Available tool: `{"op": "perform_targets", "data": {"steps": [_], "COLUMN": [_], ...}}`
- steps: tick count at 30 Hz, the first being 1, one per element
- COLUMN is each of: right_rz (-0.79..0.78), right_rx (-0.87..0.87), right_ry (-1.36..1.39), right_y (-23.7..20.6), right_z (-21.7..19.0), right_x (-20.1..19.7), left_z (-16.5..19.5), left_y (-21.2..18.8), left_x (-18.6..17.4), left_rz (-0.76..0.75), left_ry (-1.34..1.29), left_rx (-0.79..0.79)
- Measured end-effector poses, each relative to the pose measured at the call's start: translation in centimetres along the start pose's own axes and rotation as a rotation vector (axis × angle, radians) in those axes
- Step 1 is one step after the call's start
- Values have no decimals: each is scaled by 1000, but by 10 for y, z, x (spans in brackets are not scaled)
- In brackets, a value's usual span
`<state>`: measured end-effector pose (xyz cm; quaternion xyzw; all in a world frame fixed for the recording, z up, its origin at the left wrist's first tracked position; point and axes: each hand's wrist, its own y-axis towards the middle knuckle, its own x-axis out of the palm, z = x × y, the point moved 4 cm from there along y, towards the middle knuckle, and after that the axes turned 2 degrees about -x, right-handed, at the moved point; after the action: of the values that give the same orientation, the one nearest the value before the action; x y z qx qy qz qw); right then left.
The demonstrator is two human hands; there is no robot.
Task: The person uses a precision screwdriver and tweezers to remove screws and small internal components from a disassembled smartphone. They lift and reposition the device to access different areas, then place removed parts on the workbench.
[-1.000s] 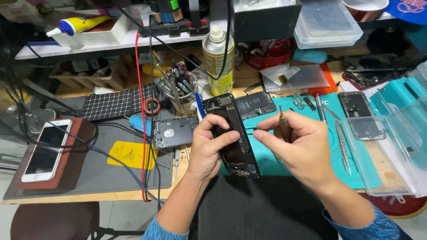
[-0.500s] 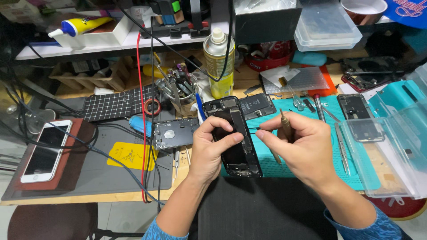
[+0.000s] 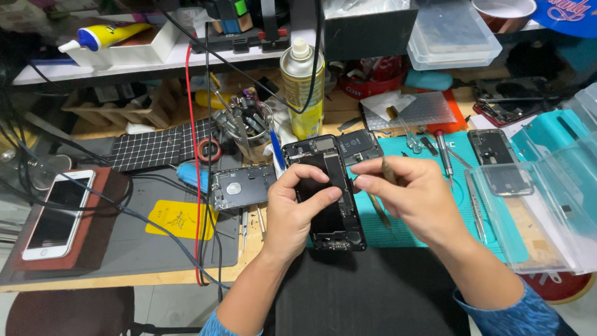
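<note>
Left hand: the left hand (image 3: pixel 297 208) is clamped around the opened phone body (image 3: pixel 326 193), thumb across its dark middle, fingers wrapped round its left edge.
Opened phone: it sits at the front centre of the bench, lengthwise away from the person, its lower end over the dark mat (image 3: pixel 373 292) and its upper end near the teal work mat (image 3: pixel 404 230).
Right hand: the right hand (image 3: pixel 410 202) hovers just beside the phone's right edge, fingers pinched together on a slim pair of tweezers (image 3: pixel 378 210), the tips pointing down towards the teal mat.
Hands: close together, thumbs nearly meeting over the phone, but not touching.
Behind the phone: a spray can (image 3: pixel 303 87) stands upright, with a cup of tools (image 3: pixel 245 127) to its left.
Left of the phone: a grey metal back plate (image 3: pixel 239 186) lies on the grey mat (image 3: pixel 112 249), near a yellow card (image 3: pixel 177 219).
Far left: a white phone (image 3: pixel 57 213) rests face up on a brown pad.
Right side: a screwdriver (image 3: pixel 444 151) lies on the teal mat; another bare phone frame (image 3: pixel 494 149) sits beyond it, beside clear plastic trays (image 3: pixel 541 211).
</note>
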<state>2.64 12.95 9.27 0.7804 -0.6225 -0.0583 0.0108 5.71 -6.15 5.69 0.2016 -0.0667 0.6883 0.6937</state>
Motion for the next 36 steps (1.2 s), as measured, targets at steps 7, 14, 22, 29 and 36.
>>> {"op": "perform_targets", "data": {"steps": [7, 14, 22, 29, 36], "right_rz": [-105, -95, -202, -217, -123], "right_rx": [209, 148, 243, 127, 117], "right_ry": [273, 325, 343, 267, 294], "right_y": [15, 13, 6, -1, 0], "right_z": [28, 41, 41, 30, 26], "right_x": [-3, -2, 5, 17, 21], "left_z": [6, 7, -7, -27, -24], "left_y": [-2, -4, 7, 7, 8], "left_x": [6, 6, -3, -5, -4], "left_rz": [-10, -34, -119, -284, -224], "left_ry": [167, 242, -359, -643, -560], "left_rx": [68, 90, -224, -327, -297]}}
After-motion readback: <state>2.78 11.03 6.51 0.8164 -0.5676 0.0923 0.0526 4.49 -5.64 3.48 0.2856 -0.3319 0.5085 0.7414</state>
